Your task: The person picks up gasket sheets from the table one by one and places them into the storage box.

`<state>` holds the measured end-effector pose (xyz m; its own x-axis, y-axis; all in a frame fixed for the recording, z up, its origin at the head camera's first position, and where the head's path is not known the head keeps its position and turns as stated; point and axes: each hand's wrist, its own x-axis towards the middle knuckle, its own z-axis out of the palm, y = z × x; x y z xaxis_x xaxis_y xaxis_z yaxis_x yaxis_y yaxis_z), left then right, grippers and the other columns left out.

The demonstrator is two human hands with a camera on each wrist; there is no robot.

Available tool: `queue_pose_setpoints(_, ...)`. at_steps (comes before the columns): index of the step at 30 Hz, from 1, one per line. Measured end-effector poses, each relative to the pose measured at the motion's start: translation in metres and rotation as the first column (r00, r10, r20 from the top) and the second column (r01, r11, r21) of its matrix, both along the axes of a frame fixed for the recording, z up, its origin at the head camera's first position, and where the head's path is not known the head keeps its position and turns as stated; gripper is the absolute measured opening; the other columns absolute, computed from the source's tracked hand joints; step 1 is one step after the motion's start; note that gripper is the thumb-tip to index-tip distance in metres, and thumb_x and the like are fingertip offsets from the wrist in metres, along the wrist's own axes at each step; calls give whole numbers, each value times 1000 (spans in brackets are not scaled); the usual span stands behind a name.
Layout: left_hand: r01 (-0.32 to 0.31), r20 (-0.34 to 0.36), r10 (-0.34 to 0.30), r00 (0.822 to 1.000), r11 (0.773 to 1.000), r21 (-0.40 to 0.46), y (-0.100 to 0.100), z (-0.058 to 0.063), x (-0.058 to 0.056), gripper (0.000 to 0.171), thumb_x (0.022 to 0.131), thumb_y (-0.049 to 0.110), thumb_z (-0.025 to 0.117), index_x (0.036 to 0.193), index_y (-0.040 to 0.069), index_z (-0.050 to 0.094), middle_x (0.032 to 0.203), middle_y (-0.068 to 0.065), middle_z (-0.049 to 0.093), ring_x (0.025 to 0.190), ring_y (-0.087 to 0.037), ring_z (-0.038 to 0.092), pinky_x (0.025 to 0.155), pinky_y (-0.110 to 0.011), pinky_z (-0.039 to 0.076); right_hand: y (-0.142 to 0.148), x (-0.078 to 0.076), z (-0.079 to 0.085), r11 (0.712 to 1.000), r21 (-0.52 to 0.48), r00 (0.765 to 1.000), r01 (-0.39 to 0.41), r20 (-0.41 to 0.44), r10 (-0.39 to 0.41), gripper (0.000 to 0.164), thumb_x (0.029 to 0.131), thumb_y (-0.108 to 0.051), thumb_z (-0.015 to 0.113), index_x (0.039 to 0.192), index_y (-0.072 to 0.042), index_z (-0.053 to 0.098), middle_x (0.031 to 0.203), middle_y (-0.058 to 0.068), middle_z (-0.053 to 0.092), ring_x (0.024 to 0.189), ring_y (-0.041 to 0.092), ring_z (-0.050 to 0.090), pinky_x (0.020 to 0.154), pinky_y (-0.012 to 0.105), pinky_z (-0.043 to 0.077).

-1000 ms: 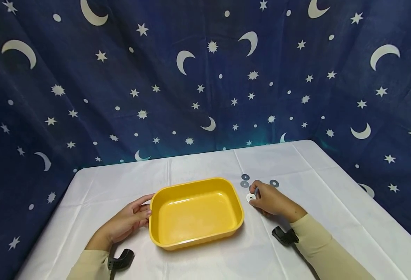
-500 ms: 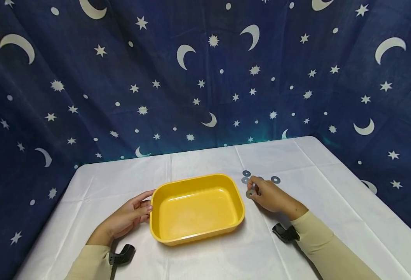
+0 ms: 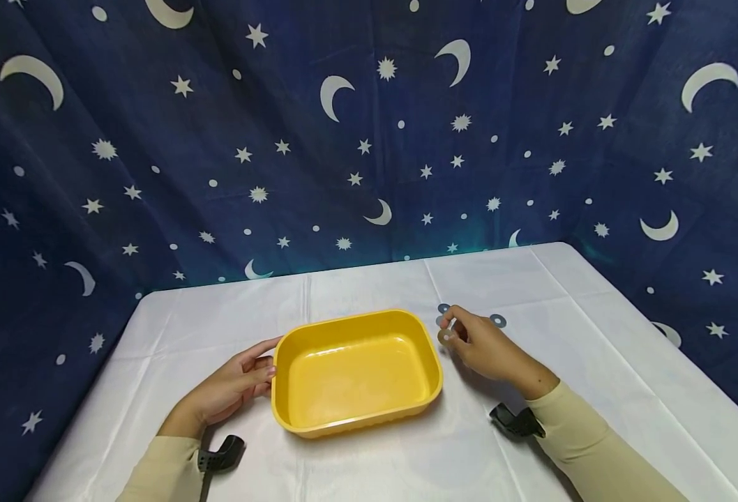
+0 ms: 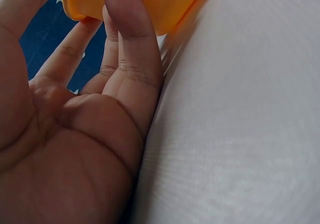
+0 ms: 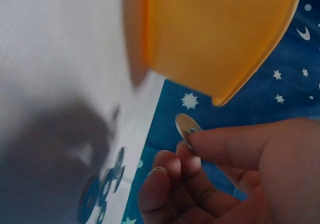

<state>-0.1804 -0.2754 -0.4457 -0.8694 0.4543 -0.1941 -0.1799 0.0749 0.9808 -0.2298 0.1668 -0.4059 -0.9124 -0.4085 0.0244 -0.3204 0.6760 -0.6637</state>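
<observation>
Nearest, 2 beige sleeves (image 3: 601, 446) reach in, with a black wrist device (image 3: 515, 421) at each cuff, short of the hands. The left hand (image 3: 221, 394) has its fingers mostly extended, touching the end wall of a yellow tray (image 3: 356, 380). The tray sits between the 2 hands on white cloth (image 3: 356, 477). The right hand (image 3: 488, 346) pinches 1 washer (image 5: 183, 123) between thumb and finger, near the tray's end. Beyond that hand, at least 3 loose washers (image 3: 493, 319) lie on the cloth. Farthest, behind both hands, hangs a blue curtain (image 3: 300, 115) printed with moons and stars.
</observation>
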Motion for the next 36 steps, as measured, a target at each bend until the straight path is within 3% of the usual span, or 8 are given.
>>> queue_pose_setpoints(5, -7, 4, 7, 1000, 1000, 3, 0, 1, -1, 69, 102, 17, 58, 159, 8, 21, 132, -6, 56, 109, -15, 66, 90, -31, 58, -6, 7, 9, 998, -58, 998, 2, -58, -5, 12, 98, -7, 61, 106, -14, 55, 82, 7, 60, 67, 17, 53, 55, 24, 48)
queue_pose_setpoints(16, 6, 6, -6, 1000, 1000, 13, 0, 2, -2, 68, 102, 15, 57, 159, 8, 21, 134, -7, 56, 110, -15, 65, 91, -30, 57, -25, 30, 22, 984, -164, 976, -76, -214, 40, 21, 93, 1, 64, 105, -15, 60, 81, -5, 59, 74, 9, 54, 69, 23, 51)
queue_pose_setpoints(27, 0, 5, 0, 1000, 1000, 12, -1, 0, -2, 66, 102, 14, 56, 159, 9, 23, 132, -7, 57, 107, -16, 66, 90, -30, 58, -61, 40, 25, 961, -241, 991, -134, -30, 131, 17, 95, 0, 61, 106, -13, 62, 81, -1, 56, 68, 12, 56, 61, 22, 51)
queue_pose_setpoints(36, -5, 3, 5, 1000, 1000, -18, 1, 2, -3, 67, 101, 13, 58, 158, 5, 23, 121, -7, 60, 101, -16, 66, 87, -31, 59, -86, 31, 17, 961, -209, 984, -178, -15, 179, 16, 94, -1, 63, 103, -14, 64, 77, -2, 57, 67, 11, 58, 64, 22, 51)
